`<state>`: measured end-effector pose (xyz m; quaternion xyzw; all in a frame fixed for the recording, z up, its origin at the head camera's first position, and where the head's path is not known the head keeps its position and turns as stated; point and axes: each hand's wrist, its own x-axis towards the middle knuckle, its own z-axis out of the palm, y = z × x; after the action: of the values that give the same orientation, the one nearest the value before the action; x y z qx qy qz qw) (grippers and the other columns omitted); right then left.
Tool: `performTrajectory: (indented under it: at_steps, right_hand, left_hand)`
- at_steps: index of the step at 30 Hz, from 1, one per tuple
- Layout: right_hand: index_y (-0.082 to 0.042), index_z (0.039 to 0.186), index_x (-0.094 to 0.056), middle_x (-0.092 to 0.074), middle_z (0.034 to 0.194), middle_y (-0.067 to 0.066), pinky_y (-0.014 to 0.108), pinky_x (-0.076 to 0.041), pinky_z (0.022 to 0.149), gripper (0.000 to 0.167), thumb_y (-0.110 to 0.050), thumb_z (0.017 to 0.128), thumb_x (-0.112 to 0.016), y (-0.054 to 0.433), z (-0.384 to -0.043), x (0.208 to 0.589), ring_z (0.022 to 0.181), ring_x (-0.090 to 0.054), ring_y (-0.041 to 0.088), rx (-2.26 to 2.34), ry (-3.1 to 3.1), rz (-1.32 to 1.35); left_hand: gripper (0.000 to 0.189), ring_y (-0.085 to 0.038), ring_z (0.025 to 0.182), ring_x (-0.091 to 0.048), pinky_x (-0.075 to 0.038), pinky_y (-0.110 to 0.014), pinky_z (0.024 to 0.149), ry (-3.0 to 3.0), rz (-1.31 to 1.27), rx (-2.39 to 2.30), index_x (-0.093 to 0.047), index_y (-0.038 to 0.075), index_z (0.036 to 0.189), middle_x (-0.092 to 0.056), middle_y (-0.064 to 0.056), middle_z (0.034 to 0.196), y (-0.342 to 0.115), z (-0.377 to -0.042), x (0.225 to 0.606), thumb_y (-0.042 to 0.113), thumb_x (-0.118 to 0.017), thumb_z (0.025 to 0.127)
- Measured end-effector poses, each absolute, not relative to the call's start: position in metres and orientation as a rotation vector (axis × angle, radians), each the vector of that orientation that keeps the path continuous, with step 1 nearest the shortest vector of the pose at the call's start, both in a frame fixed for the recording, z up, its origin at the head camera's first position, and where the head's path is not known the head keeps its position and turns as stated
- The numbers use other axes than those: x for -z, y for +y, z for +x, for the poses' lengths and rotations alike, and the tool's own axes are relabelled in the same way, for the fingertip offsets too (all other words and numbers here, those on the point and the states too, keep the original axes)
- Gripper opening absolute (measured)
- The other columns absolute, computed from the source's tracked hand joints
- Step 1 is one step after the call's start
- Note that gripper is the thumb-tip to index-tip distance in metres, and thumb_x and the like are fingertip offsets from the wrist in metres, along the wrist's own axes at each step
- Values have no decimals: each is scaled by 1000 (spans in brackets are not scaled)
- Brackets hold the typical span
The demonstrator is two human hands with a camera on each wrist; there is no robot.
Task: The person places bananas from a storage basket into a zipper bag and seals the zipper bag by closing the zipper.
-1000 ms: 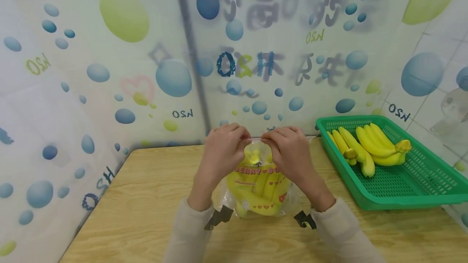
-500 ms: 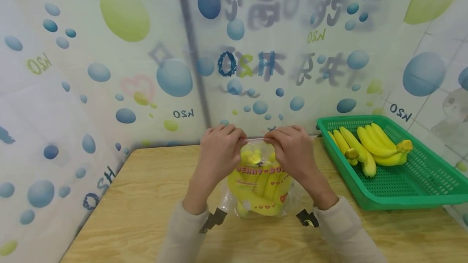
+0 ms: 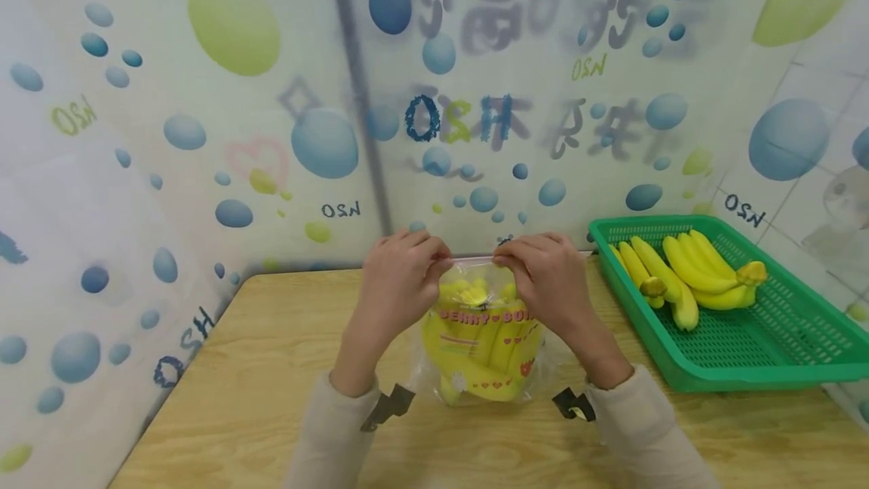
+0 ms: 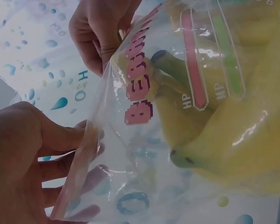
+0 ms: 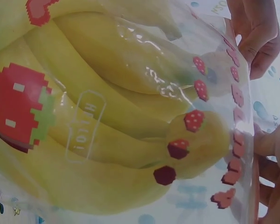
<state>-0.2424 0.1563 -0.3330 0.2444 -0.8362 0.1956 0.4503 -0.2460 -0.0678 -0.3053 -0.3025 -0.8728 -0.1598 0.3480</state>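
Note:
A clear printed zip bag (image 3: 485, 383) with pink lettering stands on the table in front of me, holding yellow bananas (image 4: 242, 126). My left hand (image 3: 400, 278) pinches the bag's top edge at its left part, thumb on one side and fingers behind, as the left wrist view shows. Farther right along the same edge, my right hand (image 3: 550, 278) pinches it between thumb and fingers. Between the two hands the top edge runs straight. In the right wrist view, the banana stems (image 5: 198, 144) point toward the bag's top edge.
To the right, a green plastic basket (image 3: 713, 376) with perforated sides holds several more bananas (image 3: 699, 270). The wooden table (image 3: 271, 368) ends at a patterned curtain (image 3: 271, 96) behind and at the left.
My left hand has slid left along the bag's top edge, away from the right hand, which has shifted only slightly right. The gap between them is wider.

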Motion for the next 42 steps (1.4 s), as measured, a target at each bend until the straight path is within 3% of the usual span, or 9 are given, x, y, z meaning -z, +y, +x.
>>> performTrajectory:
  at_steps: [15, 27, 34, 37, 42]
  right_hand:
    - [-7, 91, -81, -80, 87, 7, 52, -56, 88, 4, -10, 89, -78, 164, -246, 334, 79, -75, 27, -487, -2041, 628]
    - [-8, 92, -81, -81, 89, 8, 53, -54, 92, 6, -12, 89, -80, 168, -244, 335, 82, -76, 27, -527, -2079, 615]
    - [-10, 93, -80, -80, 89, 6, 51, -55, 91, 4, -10, 89, -80, 166, -244, 333, 82, -75, 26, -549, -2094, 658]
    - [-10, 92, -80, -80, 88, 6, 50, -55, 92, 5, -7, 89, -79, 166, -244, 333, 82, -75, 25, -561, -2100, 690]
    - [-8, 91, -80, -79, 86, 7, 50, -55, 93, 6, -4, 87, -79, 168, -246, 335, 82, -75, 25, -549, -2075, 719]
  left_hand:
    - [6, -20, 76, -65, -54, -45, 77, -2225, -731, 421, -76, 17, 88, -73, 4, 87, -101, -244, 307, 15, -76, 93]
    - [6, -21, 83, -68, -55, -47, 84, -2270, -720, 433, -76, 16, 91, -73, 2, 88, -110, -243, 305, 21, -76, 94]
    - [8, -21, 83, -68, -56, -42, 76, -2287, -720, 467, -75, 14, 93, -72, 1, 89, -115, -240, 308, 21, -75, 96]
    - [17, -22, 91, -68, -57, -40, 80, -2356, -748, 647, -74, 10, 106, -72, -2, 99, -119, -241, 314, 24, -74, 96]
    - [67, -28, 116, -64, -57, -48, 98, -2543, -812, 1118, -50, 9, 148, -62, -10, 134, -128, -251, 343, 33, -78, 93]
